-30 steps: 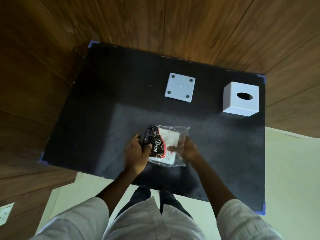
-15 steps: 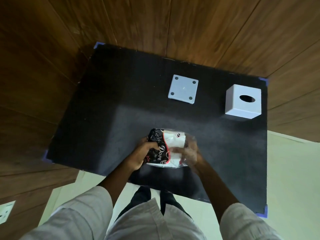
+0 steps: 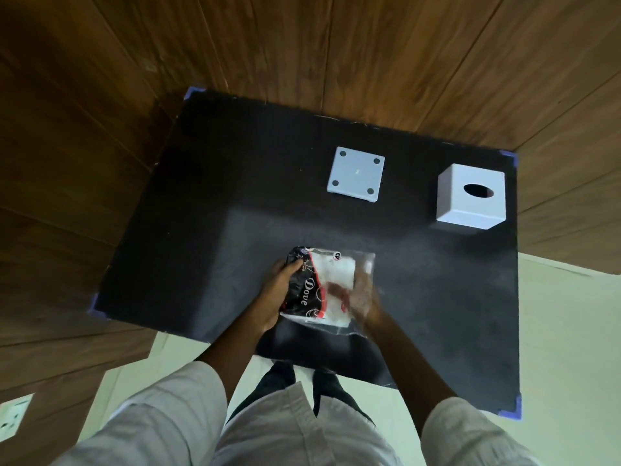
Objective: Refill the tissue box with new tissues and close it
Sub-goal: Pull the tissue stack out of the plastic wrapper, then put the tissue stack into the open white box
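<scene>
A tissue pack [image 3: 322, 287] in clear plastic with a black and red printed side lies near the front middle of the black mat [image 3: 208, 237]. My left hand [image 3: 277, 294] grips its black left end. My right hand [image 3: 361, 299] is on its clear right end, blurred and partly seen through the plastic. The white cube tissue box [image 3: 470, 196] with a dark oval opening on top stands at the back right. Its white square base plate [image 3: 356, 174], with a round pad at each corner, lies flat to the left of the box.
The mat covers a small table set into a corner of brown wood panel walls. Pale floor shows to the right and below. My white sleeves and dark trousers fill the bottom of the view. A wall socket [image 3: 13, 417] sits low left.
Both hands stay on the tissue pack. The right hand has slid up over the clear end and is now blurred. The pack has turned a little between the hands.
</scene>
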